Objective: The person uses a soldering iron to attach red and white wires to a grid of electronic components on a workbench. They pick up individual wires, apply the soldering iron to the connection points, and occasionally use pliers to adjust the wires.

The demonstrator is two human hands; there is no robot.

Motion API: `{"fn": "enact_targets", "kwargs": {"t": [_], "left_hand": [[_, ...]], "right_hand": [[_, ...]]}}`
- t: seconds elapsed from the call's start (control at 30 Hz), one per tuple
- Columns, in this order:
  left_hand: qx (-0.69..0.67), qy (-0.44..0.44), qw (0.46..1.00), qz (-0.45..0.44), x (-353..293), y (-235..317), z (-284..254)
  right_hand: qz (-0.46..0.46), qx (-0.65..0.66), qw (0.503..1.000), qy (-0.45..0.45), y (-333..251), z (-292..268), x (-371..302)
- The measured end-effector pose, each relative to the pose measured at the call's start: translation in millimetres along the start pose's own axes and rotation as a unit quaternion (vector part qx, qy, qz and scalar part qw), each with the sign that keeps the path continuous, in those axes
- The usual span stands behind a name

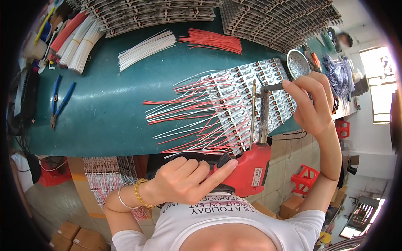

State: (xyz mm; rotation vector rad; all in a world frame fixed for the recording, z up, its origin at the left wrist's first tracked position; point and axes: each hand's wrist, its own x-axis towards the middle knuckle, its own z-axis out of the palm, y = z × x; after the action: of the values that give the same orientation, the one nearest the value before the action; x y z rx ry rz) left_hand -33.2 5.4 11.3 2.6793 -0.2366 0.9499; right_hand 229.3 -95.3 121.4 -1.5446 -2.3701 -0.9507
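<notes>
On the green counter (pixel 109 104), two wire piles (pixel 147 49) lie toward twelve; two red stools (pixel 305 181) stand toward four. Left hand (pixel 184 180) holds one red tool (pixel 252 167) at four o'clock; right hand (pixel 314 103) pinches one dark bit (pixel 274 87).

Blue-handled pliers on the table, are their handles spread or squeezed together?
Spread: the pliers' two handles stand apart in a V on the green table. Whether the tips are parted, I can't tell.

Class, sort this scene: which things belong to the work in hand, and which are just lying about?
In the work: soldering gun, boards, wires on them; likely white bundle, red bundle.
Seemingly lying about: pliers, stools, boxes.
</notes>
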Motion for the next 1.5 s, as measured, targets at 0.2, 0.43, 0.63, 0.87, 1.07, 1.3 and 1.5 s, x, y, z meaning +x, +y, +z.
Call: {"fn": "enact_targets", "kwargs": {"t": [0.2, 0.43, 0.63, 0.87, 1.07, 1.3, 1.5], "left_hand": [[0.001, 0.007, 1.000, -0.003, -3, 0, -1], [0.001, 0.013, 1.000, -0.002, -4, -1, -1], [0.005, 0.010, 1.000, -0.001, -3, -1, -2], [0.005, 0.008, 1.000, 0.003, -4, -2, -3], [0.000, 0.011, 1.000, 0.004, -4, -2, -3], [-0.011, 0.033, 0.999, 0.002, -4, -2, 3], [-0.050, 0.116, 0.990, -0.061, -15, -2, 4]], "right_hand": [[0.000, 0.022, 1.000, 0.011, -1, 9, -1], [-0.022, 0.026, 0.999, -0.003, 0, 13, 0], [-0.052, 0.005, 0.999, 0.010, -3, 16, 1], [-0.070, 0.006, 0.997, -0.009, -5, 16, 3], [-0.055, 0.011, 0.998, -0.015, -4, 13, 2], [-0.012, -0.016, 0.999, 0.029, 6, 9, -4], [0.480, 0.364, 0.798, -0.007, 3, 19, -2]]}}
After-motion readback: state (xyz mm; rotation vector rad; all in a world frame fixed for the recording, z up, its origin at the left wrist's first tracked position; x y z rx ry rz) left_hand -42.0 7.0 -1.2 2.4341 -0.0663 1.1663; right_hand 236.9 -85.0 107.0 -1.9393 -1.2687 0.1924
